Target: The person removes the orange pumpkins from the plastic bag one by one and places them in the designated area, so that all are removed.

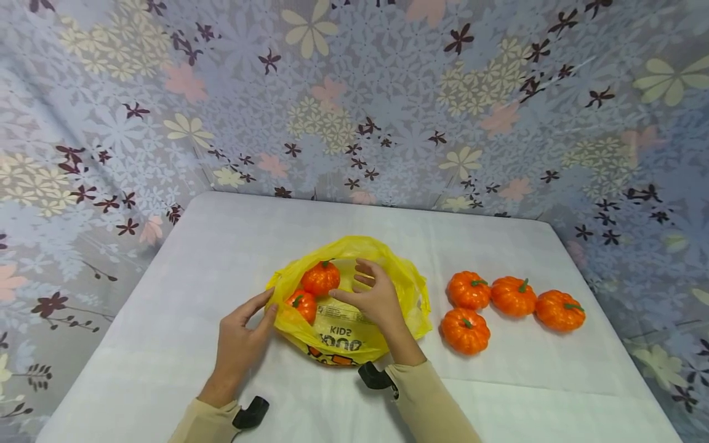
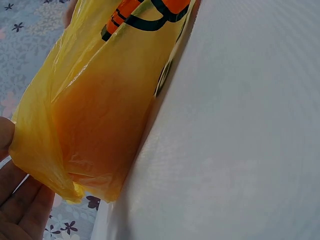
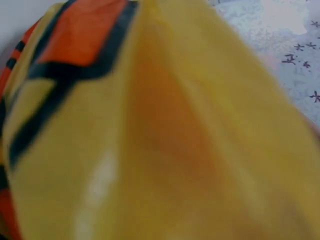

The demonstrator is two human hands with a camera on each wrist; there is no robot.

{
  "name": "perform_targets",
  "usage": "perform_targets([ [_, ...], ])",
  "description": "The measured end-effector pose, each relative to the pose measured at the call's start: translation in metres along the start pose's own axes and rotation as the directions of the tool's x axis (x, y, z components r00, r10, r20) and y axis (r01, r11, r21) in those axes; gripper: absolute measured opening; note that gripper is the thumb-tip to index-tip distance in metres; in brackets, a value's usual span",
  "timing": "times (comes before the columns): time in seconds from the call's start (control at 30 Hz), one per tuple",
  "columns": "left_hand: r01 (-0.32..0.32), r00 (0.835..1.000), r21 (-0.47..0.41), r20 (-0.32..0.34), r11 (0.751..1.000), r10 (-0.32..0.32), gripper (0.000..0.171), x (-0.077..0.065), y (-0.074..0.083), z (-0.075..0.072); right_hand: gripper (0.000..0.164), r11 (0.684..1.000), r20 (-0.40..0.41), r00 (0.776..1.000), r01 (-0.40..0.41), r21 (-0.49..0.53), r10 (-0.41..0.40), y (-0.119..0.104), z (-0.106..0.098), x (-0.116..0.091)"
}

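A yellow plastic bag (image 1: 346,249) lies mouth-up on the table, spread wide. Two small orange pumpkins (image 1: 321,279) with green stems rest inside its left part. My left hand (image 1: 240,338) pinches the left edge of the bag between thumb and fingers; the left wrist view shows the thumb and fingers (image 2: 22,205) at the thin plastic (image 2: 37,145). Over the bag's mouth, reaching inside the rim, is my right hand (image 1: 376,298), fingers loosely bent and nothing held. In the right wrist view, blurred yellow plastic (image 3: 165,150) hides that hand.
To the right of the bag, several more pumpkins (image 1: 465,331) sit grouped on the white-covered table (image 1: 221,246). A flowered cloth (image 1: 382,104) hangs behind and beside the table. Dark wrist-worn devices (image 1: 252,413) show at both sleeves.
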State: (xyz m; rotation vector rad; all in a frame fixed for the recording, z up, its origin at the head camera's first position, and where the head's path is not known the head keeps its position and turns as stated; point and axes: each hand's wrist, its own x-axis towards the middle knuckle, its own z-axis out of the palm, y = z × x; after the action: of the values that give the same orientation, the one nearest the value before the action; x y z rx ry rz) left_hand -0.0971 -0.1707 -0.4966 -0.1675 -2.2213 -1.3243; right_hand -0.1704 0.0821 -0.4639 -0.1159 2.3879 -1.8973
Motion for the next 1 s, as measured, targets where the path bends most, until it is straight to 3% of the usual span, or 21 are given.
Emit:
perform_targets([
  [0.33,0.000,1.000,-0.001,0.007,1.000,0.000,0.034,0.001,0.000,0.001,0.087,0.999,-0.025,0.999,-0.044,-0.020,0.044,0.004,0.017,0.003],
  [1.0,-0.013,1.000,0.003,-0.001,1.000,0.013,0.034,0.000,0.000,0.001,0.092,0.992,-0.058,0.997,-0.059,-0.109,0.052,0.007,0.041,0.006],
])
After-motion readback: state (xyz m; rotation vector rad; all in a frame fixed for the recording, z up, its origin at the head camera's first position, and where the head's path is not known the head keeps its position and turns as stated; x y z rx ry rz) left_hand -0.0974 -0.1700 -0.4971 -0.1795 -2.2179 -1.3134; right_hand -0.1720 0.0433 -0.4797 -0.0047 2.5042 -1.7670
